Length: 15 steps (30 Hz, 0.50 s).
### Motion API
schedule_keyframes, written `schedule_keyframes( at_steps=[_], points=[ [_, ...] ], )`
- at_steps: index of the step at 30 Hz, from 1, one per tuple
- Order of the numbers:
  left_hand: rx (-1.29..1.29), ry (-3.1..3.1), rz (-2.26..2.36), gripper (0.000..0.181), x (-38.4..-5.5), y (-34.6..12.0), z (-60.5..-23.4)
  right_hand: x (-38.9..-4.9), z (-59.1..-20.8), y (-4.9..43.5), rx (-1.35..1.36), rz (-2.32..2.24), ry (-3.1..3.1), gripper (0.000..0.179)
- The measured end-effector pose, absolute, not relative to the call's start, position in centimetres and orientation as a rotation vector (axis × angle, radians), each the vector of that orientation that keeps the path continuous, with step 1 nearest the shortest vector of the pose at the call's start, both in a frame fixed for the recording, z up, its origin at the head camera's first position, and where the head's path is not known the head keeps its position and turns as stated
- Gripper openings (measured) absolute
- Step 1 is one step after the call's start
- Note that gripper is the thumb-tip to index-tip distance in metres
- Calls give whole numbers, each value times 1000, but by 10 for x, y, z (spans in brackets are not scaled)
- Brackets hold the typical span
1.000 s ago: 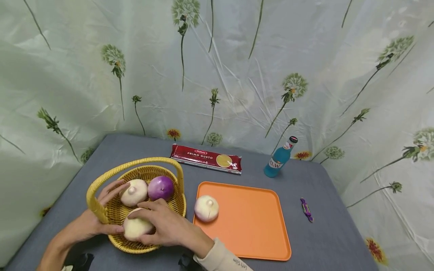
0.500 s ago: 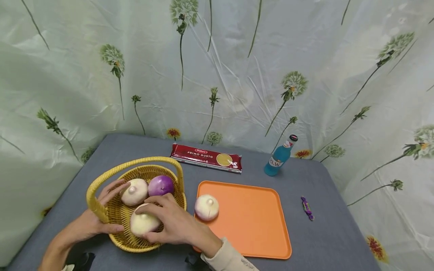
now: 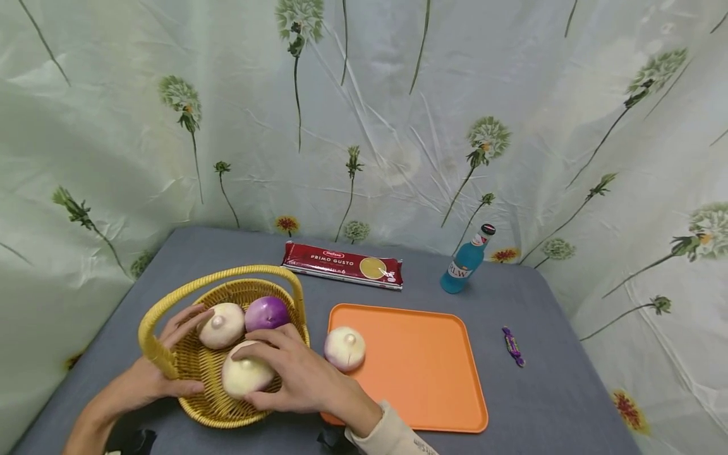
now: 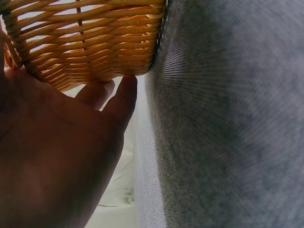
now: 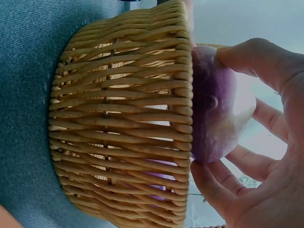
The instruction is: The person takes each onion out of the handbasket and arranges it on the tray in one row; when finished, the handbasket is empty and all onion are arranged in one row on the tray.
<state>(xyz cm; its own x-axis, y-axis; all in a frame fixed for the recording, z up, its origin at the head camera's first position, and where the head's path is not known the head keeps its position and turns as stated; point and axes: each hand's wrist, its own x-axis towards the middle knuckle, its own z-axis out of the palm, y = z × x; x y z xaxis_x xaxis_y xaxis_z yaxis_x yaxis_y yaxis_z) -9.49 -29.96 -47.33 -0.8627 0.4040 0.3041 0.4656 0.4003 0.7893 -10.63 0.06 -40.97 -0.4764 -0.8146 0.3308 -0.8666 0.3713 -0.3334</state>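
A yellow wicker basket with an arched handle stands at the left of the table. My left hand holds its left side, thumb at the front rim and fingers spread along the far left. My right hand grips a white-and-purple turnip, fingers over its top and thumb on the near side. In the right wrist view this turnip is at the level of the basket rim. Inside the basket are a mostly white turnip near my left fingertips and a purple one behind.
An orange tray lies right of the basket, with another turnip at its left edge. Behind are a red spaghetti packet and a blue bottle. A purple-wrapped candy lies at the right.
My right hand has shifted the gripped turnip rightward within the basket, away from my left thumb. My left hand keeps its place on the basket.
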Motion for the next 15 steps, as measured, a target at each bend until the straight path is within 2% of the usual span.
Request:
schedule_keyframes(
  at_steps=[15],
  points=[
    [-801,-2567,-1449,115,-95,-300,-473,-103,-404,20,1506,924,-2452,50]
  ],
)
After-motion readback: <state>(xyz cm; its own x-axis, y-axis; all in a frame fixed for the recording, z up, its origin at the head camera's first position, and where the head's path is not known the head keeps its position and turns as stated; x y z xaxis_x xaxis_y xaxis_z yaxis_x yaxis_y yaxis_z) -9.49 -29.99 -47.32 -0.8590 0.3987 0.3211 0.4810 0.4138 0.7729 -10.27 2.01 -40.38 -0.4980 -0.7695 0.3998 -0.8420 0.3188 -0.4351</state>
